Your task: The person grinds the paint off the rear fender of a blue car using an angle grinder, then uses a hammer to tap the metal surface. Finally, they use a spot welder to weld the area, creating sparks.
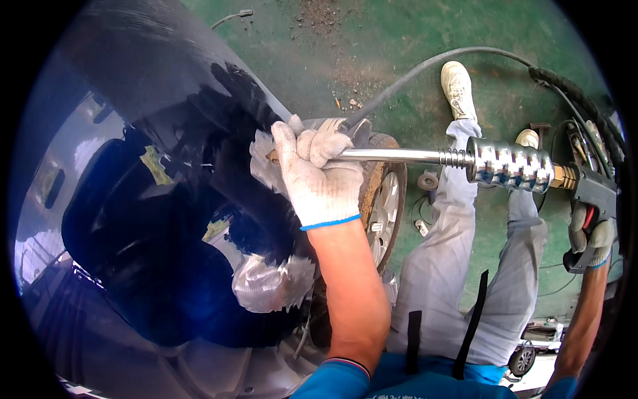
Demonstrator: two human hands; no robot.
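A spot-weld dent puller (389,155) with a chrome rod stretches from a dark blue car panel (193,266) to the right. My left hand (319,169), in a white knit glove, is closed round the rod near its tip. That tip is close to a bare, sanded metal patch (264,163); the hand partly hides whether it touches. A ribbed chrome sliding weight (508,163) sits on the rod, between a spring and a brass fitting. At the far right, my gloved right hand (593,236) wraps round the black pistol grip (595,196), beside its red trigger.
Lower on the panel is another sanded patch (272,282). A car wheel (385,216) stands just behind my left forearm. The thick grey cable (432,61) arcs over the green floor (392,33), where grit (322,20) and a round tool (428,180) lie near my feet.
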